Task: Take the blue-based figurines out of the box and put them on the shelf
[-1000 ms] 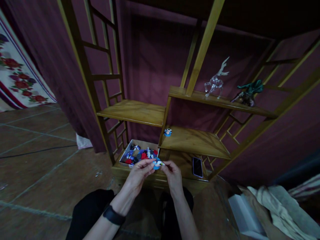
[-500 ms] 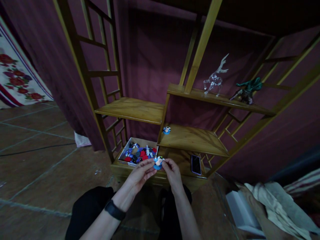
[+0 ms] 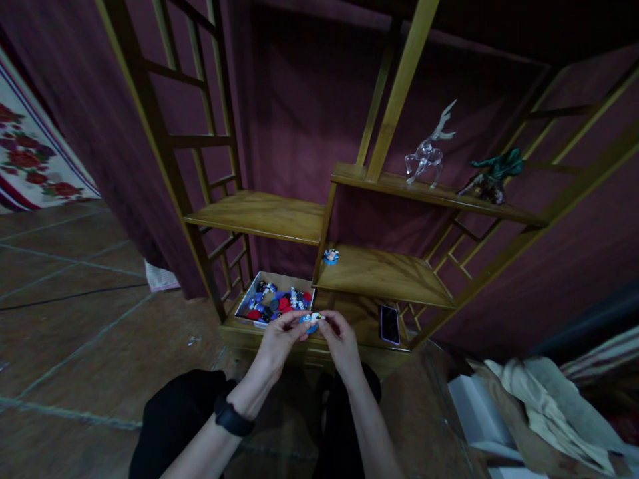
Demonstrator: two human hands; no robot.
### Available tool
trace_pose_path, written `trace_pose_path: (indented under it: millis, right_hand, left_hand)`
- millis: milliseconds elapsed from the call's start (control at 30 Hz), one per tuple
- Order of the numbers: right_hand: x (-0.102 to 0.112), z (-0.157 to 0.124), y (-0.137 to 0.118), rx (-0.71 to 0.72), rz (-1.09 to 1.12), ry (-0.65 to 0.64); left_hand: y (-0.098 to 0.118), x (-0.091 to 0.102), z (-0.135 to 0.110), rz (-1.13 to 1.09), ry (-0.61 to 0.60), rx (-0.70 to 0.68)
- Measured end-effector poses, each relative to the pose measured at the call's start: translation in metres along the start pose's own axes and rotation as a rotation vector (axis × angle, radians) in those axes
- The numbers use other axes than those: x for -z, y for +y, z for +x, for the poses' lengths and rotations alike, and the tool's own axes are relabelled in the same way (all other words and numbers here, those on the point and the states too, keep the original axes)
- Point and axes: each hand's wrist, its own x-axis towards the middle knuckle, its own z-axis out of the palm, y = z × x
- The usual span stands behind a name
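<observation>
A small blue-and-white figurine (image 3: 311, 322) on a round blue base is held between both hands in front of the low shelf. My left hand (image 3: 280, 338) closes on its left side, and the fingers of my right hand (image 3: 340, 338) pinch its right side. Parts of it are hidden by the fingers. Just behind my left hand stands an open box (image 3: 240, 310) with several red, blue, black and white small figures in it. A similar blue-based figurine (image 3: 331, 257) stands at the left end of the middle shelf (image 3: 389, 274).
A phone (image 3: 389, 324) lies on the lowest shelf to the right. On the upper right shelf stand a clear deer statuette (image 3: 427, 156) and a dark green ornament (image 3: 496, 174). A white box (image 3: 479, 412) and cloths (image 3: 544, 406) lie on the floor at right.
The figurine has been tilted between my hands, and its top leans more to the right now. My left fingers have shifted up around it. The view has moved slightly.
</observation>
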Motion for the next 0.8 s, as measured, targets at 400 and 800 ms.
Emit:
trace_pose_path:
  millis: [400, 800]
  right_hand:
    - [-0.0005, 0.0041, 0.0016, 0.010, 0.007, -0.025]
    - [-0.0017, 0.0058, -0.0018, -0.021, 0.051, -0.006]
  left_hand:
    - [0.0042, 0.0030, -0.0022, 0.079, -0.032, -0.052]
    - [0.0046, 0.0010, 0.0037, 0.055, -0.045, -0.014]
